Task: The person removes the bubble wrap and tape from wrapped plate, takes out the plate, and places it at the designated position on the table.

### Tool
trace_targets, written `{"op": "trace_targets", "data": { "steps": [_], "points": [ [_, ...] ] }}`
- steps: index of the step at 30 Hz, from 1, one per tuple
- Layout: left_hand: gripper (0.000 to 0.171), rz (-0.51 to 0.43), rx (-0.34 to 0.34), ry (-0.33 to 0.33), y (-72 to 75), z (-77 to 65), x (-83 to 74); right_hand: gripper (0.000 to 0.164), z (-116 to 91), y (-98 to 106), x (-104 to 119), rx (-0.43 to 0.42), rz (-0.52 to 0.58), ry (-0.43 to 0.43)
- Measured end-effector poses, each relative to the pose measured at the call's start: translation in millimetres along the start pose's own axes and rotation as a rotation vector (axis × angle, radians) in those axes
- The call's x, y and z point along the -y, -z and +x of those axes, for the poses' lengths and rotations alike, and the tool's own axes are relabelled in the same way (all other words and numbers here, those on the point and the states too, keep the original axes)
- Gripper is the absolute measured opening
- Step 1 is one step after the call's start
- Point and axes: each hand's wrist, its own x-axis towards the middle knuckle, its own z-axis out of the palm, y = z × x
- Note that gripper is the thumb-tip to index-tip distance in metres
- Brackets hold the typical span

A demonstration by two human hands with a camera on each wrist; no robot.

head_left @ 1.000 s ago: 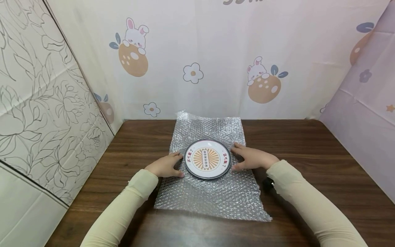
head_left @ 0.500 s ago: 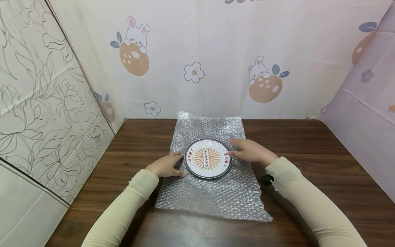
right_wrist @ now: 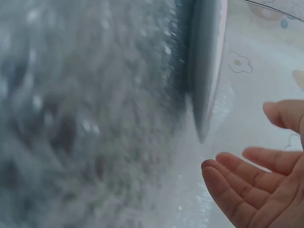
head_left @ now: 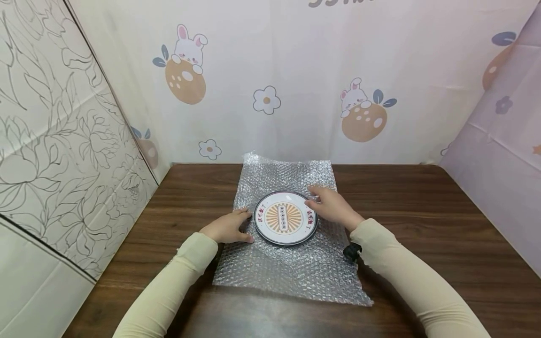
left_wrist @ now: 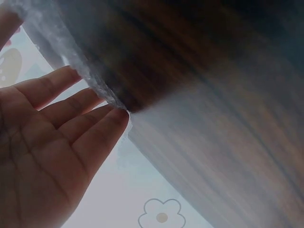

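A round white plate (head_left: 285, 238) with a dark rim, red characters and an orange sunburst lies face up on a sheet of bubble wrap (head_left: 287, 277). On its left side, my left hand (head_left: 227, 227) rests at the wrap's edge, thumb and fingers spread beside the rim. The left wrist view has the fingers of that hand (left_wrist: 47, 147) nearly straight against the bubble wrap (left_wrist: 90, 76). My right hand (head_left: 333, 205) is at the plate's upper right, thumb near the rim. From the right wrist, this hand (right_wrist: 261, 190) appears loosely spread, apart from the plate (right_wrist: 209, 61).
The sheet lies on a dark wooden table (head_left: 405, 202). Behind stands a pale curtain (head_left: 304, 126) with rabbits and flowers. A floral-patterned panel (head_left: 63, 141) borders the left side. A small black object (head_left: 351, 252) sits at my right wrist.
My right hand has moved from the plate's right side to its upper right, leftward and away from me. The left hand, plate and bubble wrap have stayed in place.
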Motion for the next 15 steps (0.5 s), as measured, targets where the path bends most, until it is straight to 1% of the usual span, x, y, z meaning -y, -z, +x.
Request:
{"op": "trace_targets", "data": {
  "steps": [3, 7, 15],
  "points": [
    [0.085, -0.004, -0.002, -0.003, 0.3, -0.5, -0.1, 0.057, 0.9, -5.4, -2.8, 0.003, 0.009, -0.036],
    [0.085, -0.009, -0.009, -0.011, -0.3, -0.5, 0.6, 0.058, 2.4, -8.8, -5.6, 0.037, 0.036, -0.079],
    [0.085, -0.016, -0.011, -0.015, -1.2, -0.3, 1.4, 0.053, 5.5, -13.2, -9.5, 0.065, 0.078, -0.082]
  ]
}}
